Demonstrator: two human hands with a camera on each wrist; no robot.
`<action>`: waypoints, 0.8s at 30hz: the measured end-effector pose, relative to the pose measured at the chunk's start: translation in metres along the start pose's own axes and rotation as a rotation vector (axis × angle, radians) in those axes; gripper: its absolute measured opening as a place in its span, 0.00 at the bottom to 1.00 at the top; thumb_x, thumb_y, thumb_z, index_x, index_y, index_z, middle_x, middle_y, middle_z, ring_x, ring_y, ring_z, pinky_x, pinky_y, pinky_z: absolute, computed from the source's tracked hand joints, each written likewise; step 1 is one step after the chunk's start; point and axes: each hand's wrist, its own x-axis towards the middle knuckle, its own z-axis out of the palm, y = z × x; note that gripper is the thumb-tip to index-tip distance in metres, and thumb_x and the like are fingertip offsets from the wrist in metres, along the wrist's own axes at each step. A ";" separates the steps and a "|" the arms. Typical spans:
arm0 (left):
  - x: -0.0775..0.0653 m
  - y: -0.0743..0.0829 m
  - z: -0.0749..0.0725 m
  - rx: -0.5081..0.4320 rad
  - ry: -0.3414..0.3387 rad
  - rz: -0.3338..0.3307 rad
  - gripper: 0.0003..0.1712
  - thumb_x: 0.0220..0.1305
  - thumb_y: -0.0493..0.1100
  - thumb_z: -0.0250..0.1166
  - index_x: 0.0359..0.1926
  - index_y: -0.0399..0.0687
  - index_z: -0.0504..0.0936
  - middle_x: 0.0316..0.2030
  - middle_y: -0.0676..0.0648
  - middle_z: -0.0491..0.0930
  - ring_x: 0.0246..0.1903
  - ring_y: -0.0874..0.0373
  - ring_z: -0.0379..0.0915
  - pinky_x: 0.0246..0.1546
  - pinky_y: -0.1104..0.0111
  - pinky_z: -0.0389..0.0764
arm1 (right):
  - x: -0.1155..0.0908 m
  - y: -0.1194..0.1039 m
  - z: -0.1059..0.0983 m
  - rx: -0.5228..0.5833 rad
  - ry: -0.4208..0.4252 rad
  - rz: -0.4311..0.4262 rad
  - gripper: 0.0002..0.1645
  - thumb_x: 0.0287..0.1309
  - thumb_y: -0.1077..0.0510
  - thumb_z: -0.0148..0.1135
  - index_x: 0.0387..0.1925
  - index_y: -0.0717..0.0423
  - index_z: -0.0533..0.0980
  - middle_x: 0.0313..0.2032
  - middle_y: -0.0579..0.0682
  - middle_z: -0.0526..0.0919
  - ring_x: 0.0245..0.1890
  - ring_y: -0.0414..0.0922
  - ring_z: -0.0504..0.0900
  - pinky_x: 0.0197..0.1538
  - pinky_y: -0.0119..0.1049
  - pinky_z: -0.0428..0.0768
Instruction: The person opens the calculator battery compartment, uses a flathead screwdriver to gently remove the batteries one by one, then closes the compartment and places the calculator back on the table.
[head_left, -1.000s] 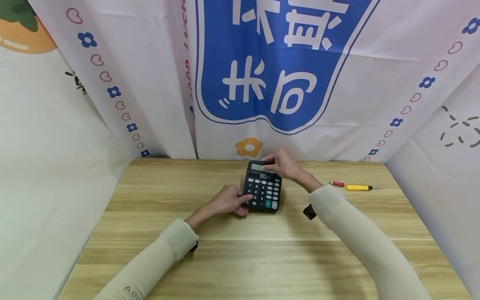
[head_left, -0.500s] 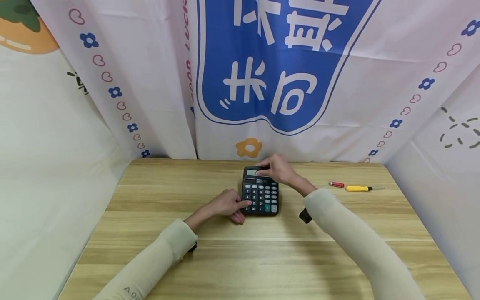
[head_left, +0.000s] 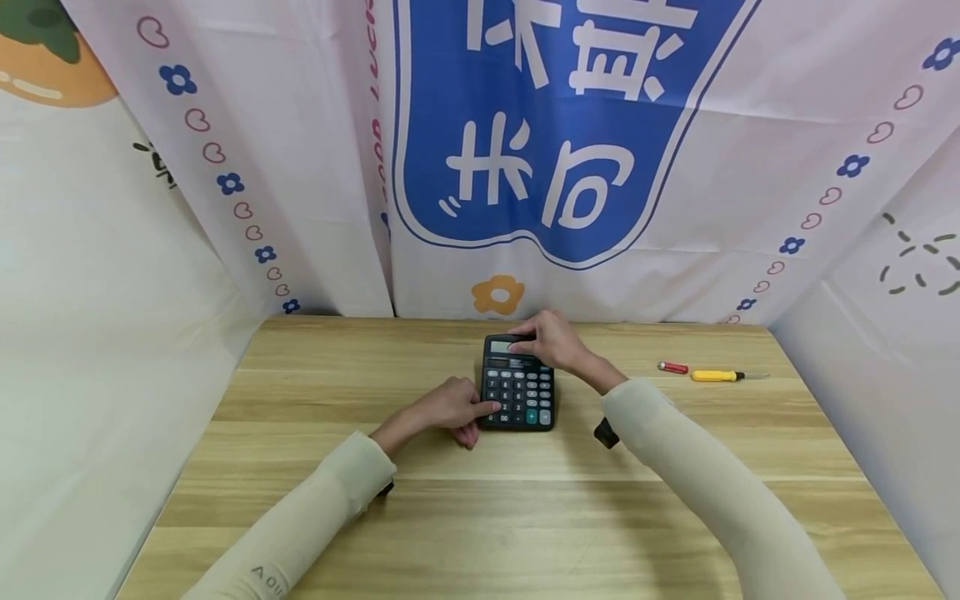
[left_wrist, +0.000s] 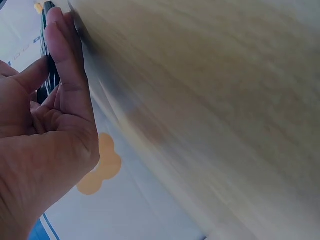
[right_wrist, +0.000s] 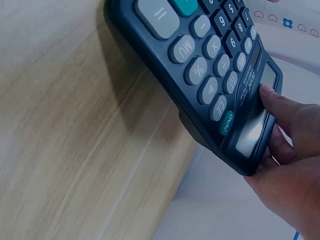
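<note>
A black calculator (head_left: 517,392) with grey and teal keys stands between both hands near the table's far side. At its lower left corner my left hand (head_left: 453,403) pinches it, thumb over the front keys and fingers behind. My right hand (head_left: 557,342) grips the top edge, the thumb lying on the display. In the right wrist view the calculator (right_wrist: 200,65) shows its key face, with the right hand (right_wrist: 295,150) round the display end. Only the calculator's thin dark edge (left_wrist: 51,75) shows beyond the left hand (left_wrist: 60,100) in the left wrist view.
To the right on the wooden table (head_left: 480,533) lie a small red-handled piece (head_left: 672,367) and a yellow-handled screwdriver (head_left: 716,376). A printed cloth (head_left: 450,283) hangs along the table's back edge, and pale cloth walls flank both sides.
Both hands have brought the calculator slightly left and nearer to me, and it has turned a little straighter. Most of this came in the first half second; the grip looks the same.
</note>
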 end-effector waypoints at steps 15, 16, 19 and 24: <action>0.004 -0.004 -0.005 0.098 0.011 0.031 0.30 0.79 0.53 0.63 0.22 0.39 0.86 0.16 0.46 0.84 0.15 0.58 0.82 0.19 0.68 0.85 | 0.005 0.003 0.009 0.006 -0.039 0.012 0.16 0.62 0.59 0.78 0.51 0.58 0.89 0.49 0.55 0.91 0.50 0.50 0.90 0.52 0.45 0.89; 0.004 -0.004 -0.005 0.097 0.013 0.035 0.30 0.79 0.53 0.63 0.22 0.39 0.86 0.16 0.46 0.84 0.15 0.58 0.82 0.19 0.68 0.85 | 0.006 0.003 0.009 0.001 -0.039 0.011 0.16 0.62 0.59 0.78 0.51 0.58 0.89 0.49 0.55 0.91 0.49 0.50 0.90 0.52 0.45 0.89; 0.003 -0.004 -0.004 0.099 0.022 0.046 0.29 0.78 0.53 0.64 0.22 0.38 0.86 0.16 0.45 0.84 0.14 0.58 0.81 0.19 0.67 0.85 | 0.006 0.005 0.011 -0.008 -0.037 0.014 0.15 0.62 0.59 0.78 0.50 0.57 0.90 0.48 0.55 0.91 0.49 0.50 0.90 0.52 0.45 0.88; 0.002 -0.002 -0.003 0.118 0.038 0.051 0.29 0.78 0.52 0.65 0.22 0.38 0.86 0.16 0.44 0.83 0.13 0.57 0.81 0.18 0.66 0.85 | 0.007 0.007 0.014 -0.026 -0.037 0.016 0.15 0.61 0.58 0.79 0.50 0.56 0.90 0.48 0.54 0.91 0.49 0.50 0.90 0.53 0.46 0.88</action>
